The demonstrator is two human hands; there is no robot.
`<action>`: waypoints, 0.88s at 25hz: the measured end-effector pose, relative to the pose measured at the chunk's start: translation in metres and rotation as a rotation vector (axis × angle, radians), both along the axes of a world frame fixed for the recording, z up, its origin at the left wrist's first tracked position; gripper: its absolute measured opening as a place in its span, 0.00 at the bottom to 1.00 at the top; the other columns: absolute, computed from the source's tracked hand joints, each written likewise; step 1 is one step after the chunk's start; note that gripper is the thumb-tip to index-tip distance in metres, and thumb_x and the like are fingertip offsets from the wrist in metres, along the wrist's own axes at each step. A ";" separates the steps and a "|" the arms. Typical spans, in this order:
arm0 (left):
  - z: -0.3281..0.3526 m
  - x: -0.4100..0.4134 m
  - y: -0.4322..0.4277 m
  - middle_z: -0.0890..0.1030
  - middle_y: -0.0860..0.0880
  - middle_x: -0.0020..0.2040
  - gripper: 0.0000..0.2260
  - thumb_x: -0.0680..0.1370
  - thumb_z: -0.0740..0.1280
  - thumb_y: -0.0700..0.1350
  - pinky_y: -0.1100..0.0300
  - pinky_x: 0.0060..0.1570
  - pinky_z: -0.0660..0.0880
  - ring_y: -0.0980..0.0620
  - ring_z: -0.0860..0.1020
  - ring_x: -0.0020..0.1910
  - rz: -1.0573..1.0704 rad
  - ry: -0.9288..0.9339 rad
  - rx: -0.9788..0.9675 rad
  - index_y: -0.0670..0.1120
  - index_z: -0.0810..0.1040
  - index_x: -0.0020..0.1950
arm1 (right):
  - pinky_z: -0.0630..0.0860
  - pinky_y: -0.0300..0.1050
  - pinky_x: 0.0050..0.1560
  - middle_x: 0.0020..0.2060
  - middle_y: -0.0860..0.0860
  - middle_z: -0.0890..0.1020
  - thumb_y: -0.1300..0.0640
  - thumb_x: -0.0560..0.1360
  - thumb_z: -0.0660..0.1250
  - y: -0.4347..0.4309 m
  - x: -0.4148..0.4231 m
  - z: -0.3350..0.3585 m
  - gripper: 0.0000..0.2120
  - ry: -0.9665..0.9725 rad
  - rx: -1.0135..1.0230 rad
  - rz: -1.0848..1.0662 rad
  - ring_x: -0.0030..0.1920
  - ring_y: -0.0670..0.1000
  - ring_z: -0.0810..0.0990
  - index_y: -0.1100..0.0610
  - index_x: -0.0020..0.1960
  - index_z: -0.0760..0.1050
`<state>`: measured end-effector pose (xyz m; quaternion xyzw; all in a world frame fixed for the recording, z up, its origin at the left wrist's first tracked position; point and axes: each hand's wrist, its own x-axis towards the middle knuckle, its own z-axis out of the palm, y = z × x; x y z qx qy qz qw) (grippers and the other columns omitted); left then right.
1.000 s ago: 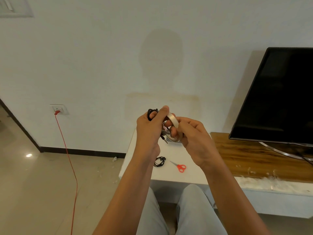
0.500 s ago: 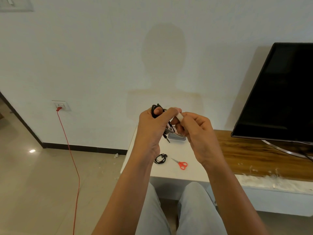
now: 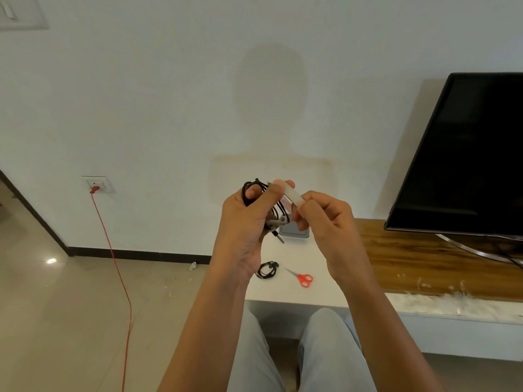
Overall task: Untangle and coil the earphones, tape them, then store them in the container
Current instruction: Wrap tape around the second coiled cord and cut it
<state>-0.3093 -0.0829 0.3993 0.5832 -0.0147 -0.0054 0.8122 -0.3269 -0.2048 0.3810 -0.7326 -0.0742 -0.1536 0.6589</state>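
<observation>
Tape point(image 3: 291, 195) now edge-on; earphones point(image 3: 283, 212) in fingers point(image 3: 270, 195)

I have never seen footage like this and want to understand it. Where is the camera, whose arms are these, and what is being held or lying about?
There is no machine here. These are a person's two bare hands, filmed by one wide-angle camera worn on the head and looking forward and down, which is why both forearms rise from the bottom edge. The left hand has the coiled black earphones in its grip. The right hand holds a whitish roll of tape close beside them. Below, on the white table, lie a second bundle of black earphones, red-handled scissors and a grey container partly hidden by the hands. A black television stands on the right.
</observation>
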 end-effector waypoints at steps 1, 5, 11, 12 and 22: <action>-0.001 0.000 0.001 0.84 0.47 0.38 0.08 0.75 0.70 0.45 0.57 0.42 0.76 0.53 0.78 0.37 -0.003 -0.021 0.036 0.41 0.83 0.49 | 0.69 0.36 0.38 0.31 0.61 0.73 0.58 0.74 0.59 0.000 0.000 0.001 0.14 0.001 0.022 0.001 0.33 0.49 0.70 0.65 0.35 0.75; -0.003 -0.001 0.003 0.78 0.39 0.39 0.10 0.74 0.72 0.48 0.57 0.40 0.73 0.53 0.73 0.34 0.076 -0.060 0.116 0.42 0.78 0.40 | 0.72 0.32 0.41 0.33 0.63 0.74 0.63 0.77 0.57 0.001 -0.003 0.007 0.15 0.024 0.047 0.049 0.34 0.46 0.72 0.63 0.35 0.76; -0.012 0.001 0.016 0.67 0.56 0.30 0.14 0.68 0.75 0.53 0.67 0.29 0.63 0.56 0.62 0.28 0.343 -0.347 0.423 0.51 0.72 0.43 | 0.70 0.42 0.39 0.27 0.53 0.73 0.61 0.80 0.54 -0.011 -0.005 0.011 0.17 0.068 -0.018 0.140 0.31 0.46 0.71 0.59 0.41 0.80; -0.013 0.002 0.018 0.67 0.53 0.30 0.13 0.68 0.74 0.54 0.64 0.29 0.63 0.55 0.61 0.27 0.297 -0.397 0.452 0.52 0.74 0.47 | 0.71 0.44 0.38 0.26 0.52 0.73 0.60 0.80 0.54 -0.012 -0.005 0.011 0.16 0.080 -0.020 0.149 0.30 0.47 0.70 0.59 0.43 0.80; -0.015 0.000 0.012 0.82 0.59 0.37 0.09 0.74 0.71 0.45 0.67 0.35 0.70 0.36 0.71 0.37 0.247 -0.498 0.399 0.41 0.74 0.44 | 0.73 0.45 0.33 0.33 0.51 0.80 0.60 0.77 0.66 -0.016 -0.001 0.017 0.10 -0.339 -0.473 0.057 0.32 0.53 0.74 0.46 0.49 0.70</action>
